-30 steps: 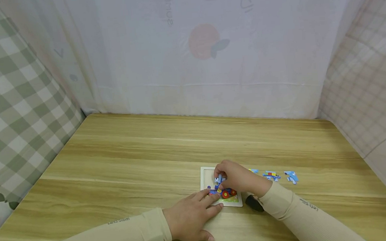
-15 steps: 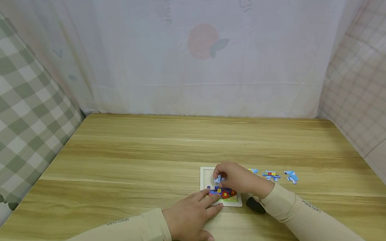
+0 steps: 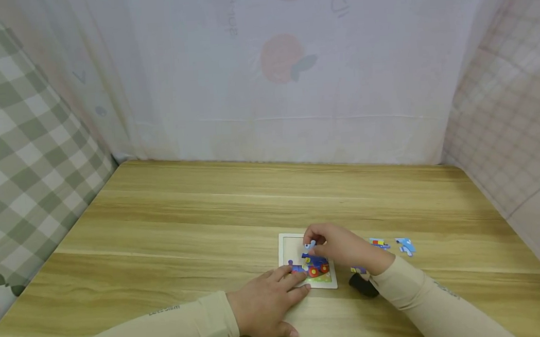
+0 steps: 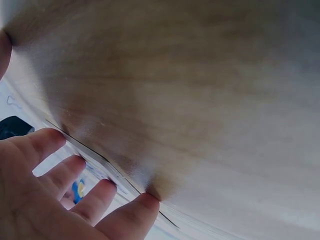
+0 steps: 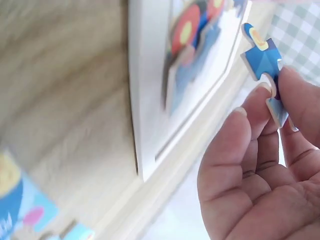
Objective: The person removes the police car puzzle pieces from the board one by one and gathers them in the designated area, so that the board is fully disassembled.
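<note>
While the right hand (image 3: 342, 246) is pinching a small blue jigsaw piece with a yellow patch (image 5: 264, 62) between thumb and fingers, the left hand (image 3: 265, 305) is lying palm down with its fingers extended and slightly spread. The right-hand grip is closing firmly on the piece; the left is clasping nothing, its fingertips touching the near left edge of a shallow, white-rimmed square puzzle tray (image 3: 281, 250) and its thumb resting on the wood-grain table (image 3: 184, 215). The held piece is hovering over the tray's middle, showing clear of it from the right wrist. Below it, a blue train picture with red wheels (image 3: 320, 267) is filling the tray's nearer part, while bare beige base is showing at the far left. Two loose pieces are lying right of the tray: a blue one with red and yellow blocks (image 3: 378, 243) and a pale blue one (image 3: 405, 246). Another colourful piece (image 3: 358, 270) is peeping out beside the right wrist (the arm is partly hiding it), just beyond a black object (image 3: 364, 285).
</note>
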A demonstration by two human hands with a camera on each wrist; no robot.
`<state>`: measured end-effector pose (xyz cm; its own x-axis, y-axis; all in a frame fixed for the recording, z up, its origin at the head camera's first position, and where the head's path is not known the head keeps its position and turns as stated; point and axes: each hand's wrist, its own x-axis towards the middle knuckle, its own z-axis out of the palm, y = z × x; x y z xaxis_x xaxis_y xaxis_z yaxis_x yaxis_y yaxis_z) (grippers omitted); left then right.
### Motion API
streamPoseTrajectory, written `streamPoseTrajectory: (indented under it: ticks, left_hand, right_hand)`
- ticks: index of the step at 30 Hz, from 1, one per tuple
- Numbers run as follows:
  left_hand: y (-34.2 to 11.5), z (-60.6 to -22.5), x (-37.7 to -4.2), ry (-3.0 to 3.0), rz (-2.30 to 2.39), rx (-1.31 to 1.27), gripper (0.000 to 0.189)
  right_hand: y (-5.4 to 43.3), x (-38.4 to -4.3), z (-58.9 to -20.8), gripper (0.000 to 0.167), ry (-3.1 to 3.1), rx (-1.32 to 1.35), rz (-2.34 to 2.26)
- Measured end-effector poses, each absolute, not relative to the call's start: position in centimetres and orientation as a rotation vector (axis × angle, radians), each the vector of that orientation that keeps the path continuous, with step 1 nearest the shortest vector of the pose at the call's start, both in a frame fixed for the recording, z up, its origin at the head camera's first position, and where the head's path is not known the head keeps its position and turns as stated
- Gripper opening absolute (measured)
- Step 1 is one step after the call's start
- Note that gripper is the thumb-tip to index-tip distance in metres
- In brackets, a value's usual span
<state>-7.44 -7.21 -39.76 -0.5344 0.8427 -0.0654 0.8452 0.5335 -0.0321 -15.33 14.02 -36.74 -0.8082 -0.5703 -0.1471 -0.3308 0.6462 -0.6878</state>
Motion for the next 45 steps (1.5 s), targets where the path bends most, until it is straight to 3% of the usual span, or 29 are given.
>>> streamPoseTrajectory:
  ticks: [13,45]
  left_hand:
    - [-7.0,-39.6,-7.3,2.689,-0.106,1.446,0.074]
    - [-6.6,-40.0,-6.2,2.76,-0.105,1.4,0.078]
  right_hand:
    - [17.0,-15.7,-36.1,0.005,2.561,-0.616,-1.065]
    - [25.6,-14.7,-36.3,0.018,2.525,-0.416,-1.156]
